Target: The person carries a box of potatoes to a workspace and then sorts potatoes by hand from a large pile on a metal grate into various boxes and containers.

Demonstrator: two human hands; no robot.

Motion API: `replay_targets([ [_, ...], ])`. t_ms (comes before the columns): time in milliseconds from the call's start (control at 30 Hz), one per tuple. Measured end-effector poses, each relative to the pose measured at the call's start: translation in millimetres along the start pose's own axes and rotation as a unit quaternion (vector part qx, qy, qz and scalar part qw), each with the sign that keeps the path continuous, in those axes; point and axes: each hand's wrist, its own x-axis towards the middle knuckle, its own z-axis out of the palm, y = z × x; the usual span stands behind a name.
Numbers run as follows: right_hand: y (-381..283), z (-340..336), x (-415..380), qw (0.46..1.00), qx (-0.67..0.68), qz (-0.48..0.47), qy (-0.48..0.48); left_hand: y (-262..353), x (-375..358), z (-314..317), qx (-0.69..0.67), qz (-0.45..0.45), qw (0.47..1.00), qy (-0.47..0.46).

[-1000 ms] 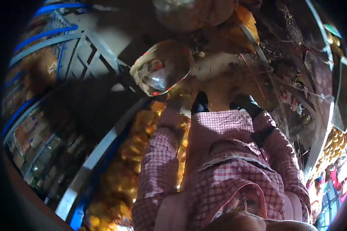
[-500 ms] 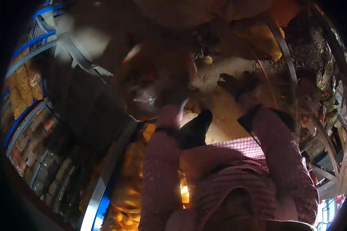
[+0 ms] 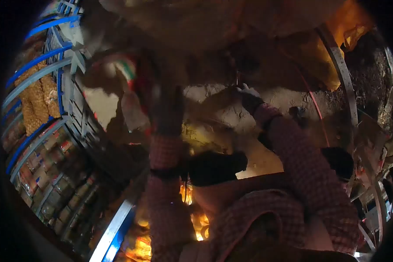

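The head camera, a dark and strongly curved fisheye picture, looks down the front of a person in a pink checked shirt who is bending over a dirt floor [image 3: 275,100]. The left arm, in a checked sleeve, reaches up the middle of the picture, and the left hand [image 3: 168,111] is smeared by motion. It seems to be at a pale bag [image 3: 118,94] with red and green edging that hangs blurred to the left of it, but whether the fingers are closed on the bag cannot be told. The right hand [image 3: 249,97], in a dark glove with pale fingertips, stretches to the far side of the floor, just under a large tan sack [image 3: 214,26] that fills the top of the picture. Its fingers look pinched together near the ground, but anything between them is too small and dark to make out. One dark shoe [image 3: 216,166] stands near the middle, with the other [image 3: 340,161] to its right. On the left, blue metal racks [image 3: 39,74] hold netted yellow produce, and more orange produce [image 3: 192,218] glows at the near edge. As a judgement, the picking up is in mid-course: the bag is raised and open to the side, and the right hand is only just at the ground.
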Motion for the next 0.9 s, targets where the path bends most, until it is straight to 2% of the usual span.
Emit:
replay_targets([
  [100, -25.6, -36.8, -23.8, 0.997, 0.016, 0.036, -0.060, 17.1, 36.0, 15.1, 0.073, 0.009, 0.997, -0.022],
  [167, -17.8, -59.3, -43.3, 0.984, 0.109, 0.052, -0.130, 23.7, 53.4, 25.3, 0.105, 0.016, 0.994, -0.034],
  [233, 17.0, -86.9, -66.5, 0.907, 0.335, 0.116, -0.227, 35.8, 73.2, 38.5, 0.138, 0.024, 0.989, -0.054],
  [300, 47.9, -104.5, -92.2, 0.822, 0.488, 0.151, -0.250, 46.6, 92.0, 47.6, 0.167, 0.028, 0.983, -0.070],
  [400, 62.7, -113.4, -118.4, 0.775, 0.592, 0.079, -0.209, 67.3, 105.9, 60.4, 0.196, 0.041, 0.977, -0.079],
  [500, 59.9, -114.9, -110.2, 0.743, 0.623, 0.090, -0.229, 74.0, 97.1, 62.4, 0.173, 0.071, 0.981, -0.057],
  [600, 58.7, -108.7, -103.5, 0.740, 0.613, 0.024, -0.277, 83.9, 89.7, 64.7, 0.152, 0.107, 0.982, -0.042],
  [633, 56.2, -105.7, -109.5, 0.754, 0.601, 0.002, -0.266, 88.8, 88.6, 68.0, 0.145, 0.119, 0.981, -0.041],
  [700, 51.3, -103.8, -116.5, 0.785, 0.570, -0.048, -0.238, 105.9, 88.3, 74.4, 0.139, 0.135, 0.980, -0.037],
  [767, 45.4, -108.6, -126.0, 0.857, 0.478, -0.056, -0.184, 118.6, 93.7, 78.2, 0.136, 0.149, 0.979, -0.032],
  [833, 38.8, -116.4, -136.2, 0.901, 0.394, -0.088, -0.157, 130.9, 97.0, 82.2, 0.131, 0.156, 0.978, -0.033],
  [900, 42.2, -124.5, -144.6, 0.917, 0.339, -0.147, -0.152, 137.7, 97.1, 85.3, 0.124, 0.159, 0.979, -0.033],
])
